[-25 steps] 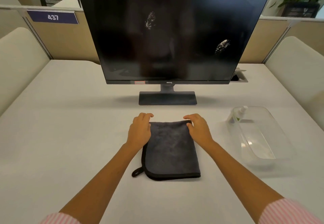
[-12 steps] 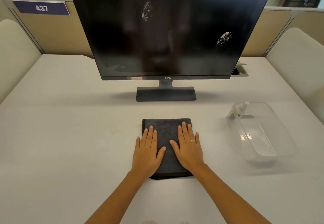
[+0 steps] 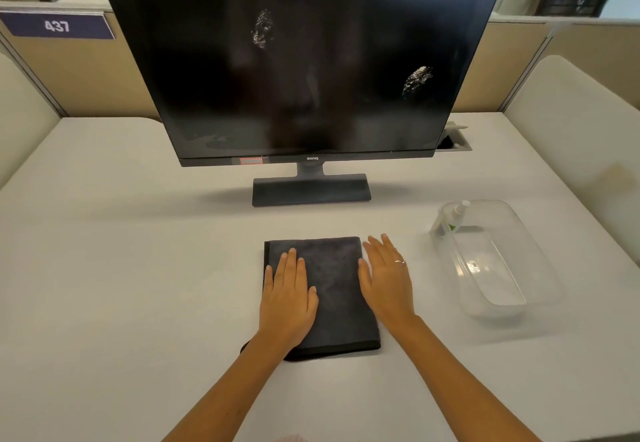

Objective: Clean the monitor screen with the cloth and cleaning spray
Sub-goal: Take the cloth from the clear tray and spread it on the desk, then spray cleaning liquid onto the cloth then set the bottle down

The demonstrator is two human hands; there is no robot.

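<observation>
Your left hand (image 3: 287, 299) lies flat on the folded cloth (image 3: 332, 292) — your right hand (image 3: 386, 277) flat at its edge — before the smeared monitor (image 3: 301, 61); spray bottle (image 3: 450, 220) in the clear tub (image 3: 498, 268).

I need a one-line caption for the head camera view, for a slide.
Both hands, left and right, lie flat on a folded dark cloth before a smudged monitor; spray bottle in clear container.

"BenQ" on monitor (image 3: 313, 158); "437" on sign (image 3: 57, 26).
</observation>
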